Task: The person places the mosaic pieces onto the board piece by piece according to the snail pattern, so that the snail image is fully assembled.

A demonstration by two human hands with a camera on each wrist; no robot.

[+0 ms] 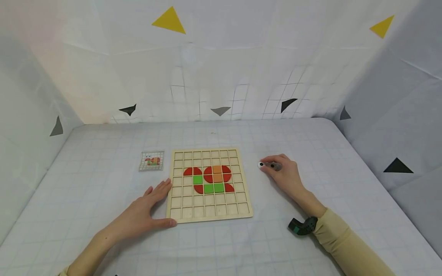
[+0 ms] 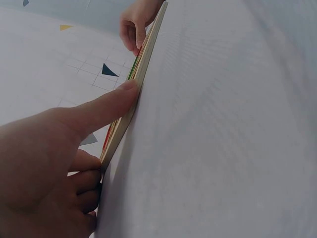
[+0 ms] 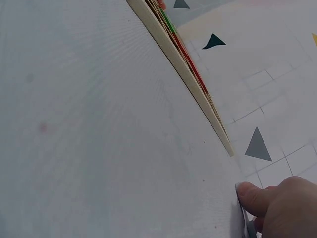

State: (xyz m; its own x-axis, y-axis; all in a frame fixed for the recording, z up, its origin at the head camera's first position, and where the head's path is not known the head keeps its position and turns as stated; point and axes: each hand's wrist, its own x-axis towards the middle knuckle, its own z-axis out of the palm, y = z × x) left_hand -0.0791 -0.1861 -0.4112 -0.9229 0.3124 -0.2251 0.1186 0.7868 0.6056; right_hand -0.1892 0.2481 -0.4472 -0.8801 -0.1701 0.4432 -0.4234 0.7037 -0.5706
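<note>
A square wooden grid board point(image 1: 210, 209) lies flat on the table. Red curved pieces point(image 1: 208, 174), green squares point(image 1: 214, 188) and orange squares point(image 1: 217, 173) sit in its cells. At the board's left side, my left hand point(image 1: 141, 212) is spread, its fingertips touching the left edge and its thumb by the near left corner. Right of the board, my right hand point(image 1: 284, 174) pinches a white round piece with a black dot point(image 1: 261, 164) between thumb and index finger. A second dotted piece point(image 1: 273, 166), in shadow, shows by the curled fingers.
A small pattern card point(image 1: 152, 161) with a coloured figure on a grid lies left of the board. A dark strap device point(image 1: 302, 226) is on my right wrist. White sheets with yellow, grey and black triangles point(image 1: 398, 166) enclose the table's back and sides.
</note>
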